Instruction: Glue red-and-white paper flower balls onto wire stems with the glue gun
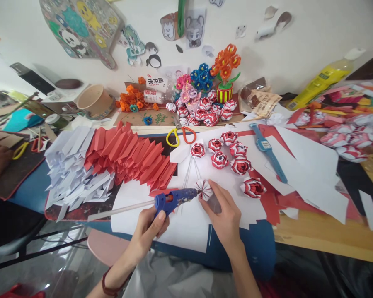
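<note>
Near the worktop's (313,236) front edge, the left hand (149,227) curls around a blue plastic glue gun (173,201), nozzle against a red-and-white folded-paper flower (206,189) pinched in the right hand (226,215). Similar blooms (241,165) look finished; folded red paper pieces (124,155) remain loose.

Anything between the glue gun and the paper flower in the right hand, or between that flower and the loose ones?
Nothing visible in either gap. The glue gun in the left hand has its nozzle right at the paper flower in the right hand. Toward the loose flowers only white paper shows; thin wires lie just left.
</note>
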{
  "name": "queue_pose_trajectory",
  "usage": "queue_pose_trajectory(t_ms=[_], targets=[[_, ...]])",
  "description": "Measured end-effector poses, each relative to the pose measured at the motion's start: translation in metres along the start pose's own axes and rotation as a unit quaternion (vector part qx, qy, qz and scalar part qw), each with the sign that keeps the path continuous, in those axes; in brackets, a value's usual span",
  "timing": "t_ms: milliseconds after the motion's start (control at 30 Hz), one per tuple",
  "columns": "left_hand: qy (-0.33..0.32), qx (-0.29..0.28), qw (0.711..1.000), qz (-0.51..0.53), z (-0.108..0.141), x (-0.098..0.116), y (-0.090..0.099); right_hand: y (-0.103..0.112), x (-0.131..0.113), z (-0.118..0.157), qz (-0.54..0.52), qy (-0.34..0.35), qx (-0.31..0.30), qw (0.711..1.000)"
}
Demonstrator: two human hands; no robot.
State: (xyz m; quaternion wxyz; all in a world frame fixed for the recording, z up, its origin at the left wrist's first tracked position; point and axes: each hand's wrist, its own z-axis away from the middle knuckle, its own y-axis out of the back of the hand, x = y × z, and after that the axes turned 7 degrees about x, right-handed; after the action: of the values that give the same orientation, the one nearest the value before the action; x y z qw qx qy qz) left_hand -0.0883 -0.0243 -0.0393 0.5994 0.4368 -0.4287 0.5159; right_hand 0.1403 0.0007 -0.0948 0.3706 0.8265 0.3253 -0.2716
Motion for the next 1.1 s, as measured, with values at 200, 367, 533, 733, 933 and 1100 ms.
queue_pose_trajectory(t_ms=[200, 367, 533, 733, 933, 1100], targets=[[-0.004, 0.024, 1.0, -0.001, 0.0, 0.005, -0.004, -0.001, 0.0, 0.0, -0.001, 0.002, 0.001, 1.0], [-0.033, 0.024, 0.998, -0.041, 0.001, 0.004, -0.003, 0.0, 0.0, 0.0, -0.003, 0.004, 0.004, 1.0], [-0.022, 0.04, 0.998, -0.051, 0.003, 0.007, -0.005, 0.001, 0.0, 0.001, -0.003, 0.003, 0.0, 1.0], [-0.003, 0.066, 0.997, -0.034, 0.003, 0.008, -0.011, 0.0, 0.0, 0.001, -0.008, -0.003, -0.001, 1.0], [0.01, 0.046, 0.998, -0.038, 0.001, 0.002, -0.007, 0.001, 0.0, 0.0, -0.009, -0.005, -0.001, 1.0], [0.028, 0.058, 0.997, -0.035, 0.002, 0.002, -0.007, 0.001, 0.001, 0.001, -0.008, -0.006, -0.004, 1.0]])
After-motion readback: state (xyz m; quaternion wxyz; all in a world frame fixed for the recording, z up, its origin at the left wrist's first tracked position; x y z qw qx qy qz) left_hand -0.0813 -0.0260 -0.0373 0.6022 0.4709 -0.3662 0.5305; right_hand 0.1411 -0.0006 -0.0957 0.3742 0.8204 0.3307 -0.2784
